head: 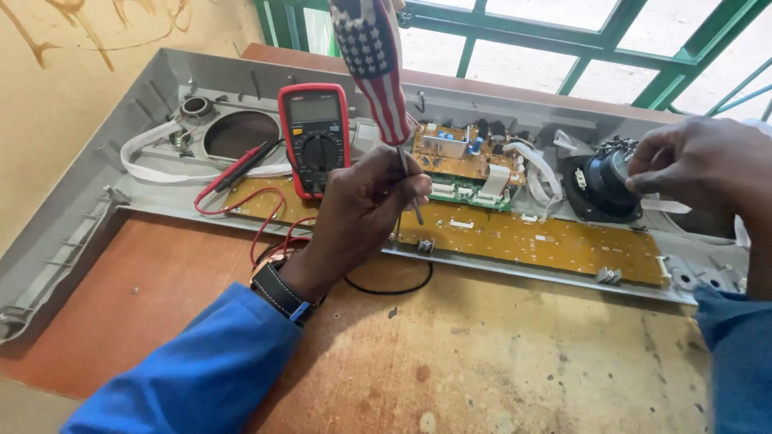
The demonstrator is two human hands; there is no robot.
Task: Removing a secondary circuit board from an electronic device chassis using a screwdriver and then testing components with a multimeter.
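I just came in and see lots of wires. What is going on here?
A person's left hand holds a screwdriver with a striped, starred handle, tip down on the long yellow circuit board in an opened grey plastic casing. The right hand touches a round black speaker. A red multimeter lies nearby.

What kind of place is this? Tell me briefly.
Probably an informal electronics repair bench: a red multimeter rests in an opened grey casing with bare circuit boards, on a worn wooden table beside a green-framed window.
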